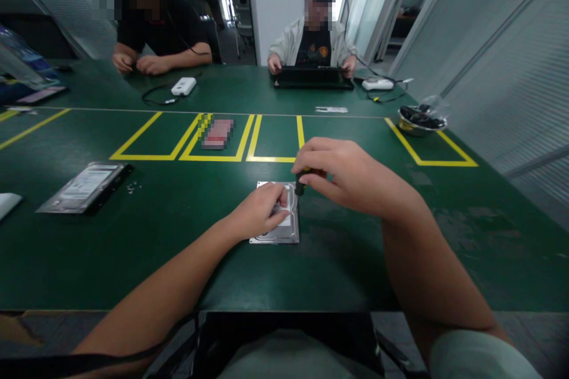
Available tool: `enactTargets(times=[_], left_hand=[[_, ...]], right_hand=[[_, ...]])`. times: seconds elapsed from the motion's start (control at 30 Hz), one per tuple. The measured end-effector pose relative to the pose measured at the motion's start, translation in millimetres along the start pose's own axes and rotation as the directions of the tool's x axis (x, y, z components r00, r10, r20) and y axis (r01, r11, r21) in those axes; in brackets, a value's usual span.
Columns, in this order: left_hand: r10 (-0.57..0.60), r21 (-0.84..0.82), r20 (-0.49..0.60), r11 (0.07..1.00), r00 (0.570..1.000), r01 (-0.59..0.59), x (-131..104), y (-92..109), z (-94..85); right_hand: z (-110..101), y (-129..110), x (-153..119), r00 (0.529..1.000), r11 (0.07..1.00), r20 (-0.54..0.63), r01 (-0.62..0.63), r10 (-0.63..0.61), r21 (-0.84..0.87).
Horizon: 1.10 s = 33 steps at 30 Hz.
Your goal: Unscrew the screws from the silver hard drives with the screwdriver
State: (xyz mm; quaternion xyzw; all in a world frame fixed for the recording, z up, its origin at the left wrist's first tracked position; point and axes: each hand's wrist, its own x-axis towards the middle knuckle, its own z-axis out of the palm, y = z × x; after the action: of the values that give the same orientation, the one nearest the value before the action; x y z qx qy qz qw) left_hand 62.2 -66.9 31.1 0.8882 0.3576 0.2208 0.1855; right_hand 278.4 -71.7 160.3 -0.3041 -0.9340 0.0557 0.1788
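Observation:
A silver hard drive (pixel 291 231) lies flat on the green table, its label partly covered. My left hand (pixel 260 210) rests over its left part with curled fingers, holding it against the tabletop. Above the drive's far right corner, my right hand (pixel 340 174) is closed around a screwdriver (pixel 300 182) with a dark handle and yellow-green marks. The screwdriver points down toward the drive's right edge; its tip is too small to make out. Further left lies another hard drive (pixel 84 186), with a few tiny bits (pixel 132 188), perhaps screws, beside it.
Yellow tape rectangles (pixel 213 159) mark the table. A blurred red item (pixel 217 133) lies in one. At the right stands a metal bowl (pixel 421 121) with dark items and clear plastic. Two people sit opposite, one holding a dark panel (pixel 313 77). White boxes with cables (pixel 184 86) lie there.

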Motion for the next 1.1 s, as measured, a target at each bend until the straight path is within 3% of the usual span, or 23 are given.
enactTargets(times=[0.2,0.8,1.1], left_hand=[[0.022,-0.077,0.037,0.997,0.999,-0.019,2.6,3.5,1.8],[0.045,-0.019,0.136,0.999,0.990,-0.043,11.9,-3.7,3.8],[0.076,-0.072,0.254,0.996,0.964,-0.060,24.1,-7.6,-2.9]], right_hand=[[-1.3,-3.8,-2.4,1.000,1.000,-0.004,0.002,-0.002,-0.003],[-5.2,-10.8,0.2,1.000,1.000,0.027,-0.001,0.000,0.027],[-8.2,-14.4,-1.6,1.000,0.999,0.026,0.009,-0.010,0.042]])
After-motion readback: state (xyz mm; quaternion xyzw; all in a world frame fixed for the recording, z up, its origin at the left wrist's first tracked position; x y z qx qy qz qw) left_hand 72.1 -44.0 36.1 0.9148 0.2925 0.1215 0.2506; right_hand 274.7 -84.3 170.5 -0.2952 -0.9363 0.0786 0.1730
